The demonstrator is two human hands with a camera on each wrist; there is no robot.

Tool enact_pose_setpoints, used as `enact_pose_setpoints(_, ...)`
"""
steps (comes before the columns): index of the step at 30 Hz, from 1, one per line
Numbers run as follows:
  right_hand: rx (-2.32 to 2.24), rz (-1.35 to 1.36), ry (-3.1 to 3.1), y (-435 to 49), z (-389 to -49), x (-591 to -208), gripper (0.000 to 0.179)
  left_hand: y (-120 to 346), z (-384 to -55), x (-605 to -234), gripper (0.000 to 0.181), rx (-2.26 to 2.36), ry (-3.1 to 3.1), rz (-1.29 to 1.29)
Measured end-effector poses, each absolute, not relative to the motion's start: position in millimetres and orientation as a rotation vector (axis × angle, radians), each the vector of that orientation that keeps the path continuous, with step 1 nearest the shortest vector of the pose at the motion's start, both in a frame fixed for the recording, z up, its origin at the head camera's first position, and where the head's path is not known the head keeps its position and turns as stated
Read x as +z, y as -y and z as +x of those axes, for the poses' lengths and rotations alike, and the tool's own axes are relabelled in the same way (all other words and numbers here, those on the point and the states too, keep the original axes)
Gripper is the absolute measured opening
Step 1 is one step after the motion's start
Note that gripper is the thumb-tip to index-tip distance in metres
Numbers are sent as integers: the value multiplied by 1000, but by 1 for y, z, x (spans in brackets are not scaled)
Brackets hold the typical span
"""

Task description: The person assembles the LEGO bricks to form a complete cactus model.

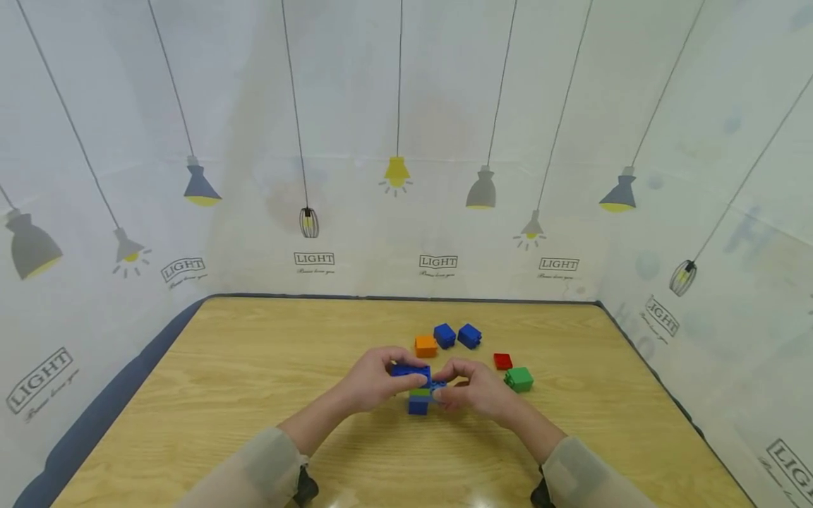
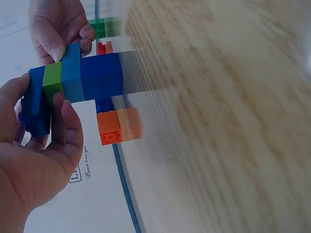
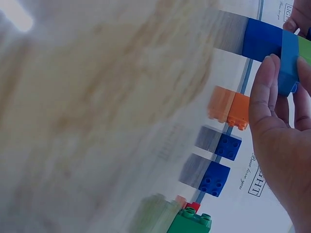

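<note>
A small tower of toy building bricks stands on the table between both hands. Its bottom is a dark blue brick (image 2: pixel 102 75), with a lighter blue brick (image 3: pixel 288 63) above that juts out to the right. Over that sits a lime green brick (image 2: pixel 53 80), topped by a long dark blue brick (image 1: pixel 406 369) reaching left. My left hand (image 1: pixel 375 381) grips the top dark blue brick, one fingertip against the lime green brick. My right hand (image 1: pixel 473 388) pinches the jutting end of the lighter blue brick between thumb and fingers.
Behind the tower lie an orange brick (image 1: pixel 425 346) and two blue bricks, one (image 1: pixel 444 336) close to the other (image 1: pixel 470 336). A flat red brick (image 1: pixel 502 361) and a green brick (image 1: pixel 519 379) are beyond the right hand. A printed backdrop (image 1: pixel 368 275) borders the wooden table (image 1: pixel 254 353).
</note>
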State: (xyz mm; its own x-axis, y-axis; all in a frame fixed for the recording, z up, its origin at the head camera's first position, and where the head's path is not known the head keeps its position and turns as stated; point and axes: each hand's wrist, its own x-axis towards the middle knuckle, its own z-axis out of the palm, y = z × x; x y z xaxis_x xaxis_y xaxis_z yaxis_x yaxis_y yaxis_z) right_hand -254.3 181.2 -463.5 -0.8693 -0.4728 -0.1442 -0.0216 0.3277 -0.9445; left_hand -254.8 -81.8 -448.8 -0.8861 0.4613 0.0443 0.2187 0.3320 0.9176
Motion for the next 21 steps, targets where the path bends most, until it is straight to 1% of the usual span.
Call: enact_pose_setpoints(21, -1555, -429, -2202, -182, -255, -462, 27, 81, -259, -449, 22, 1559, -2389, 661)
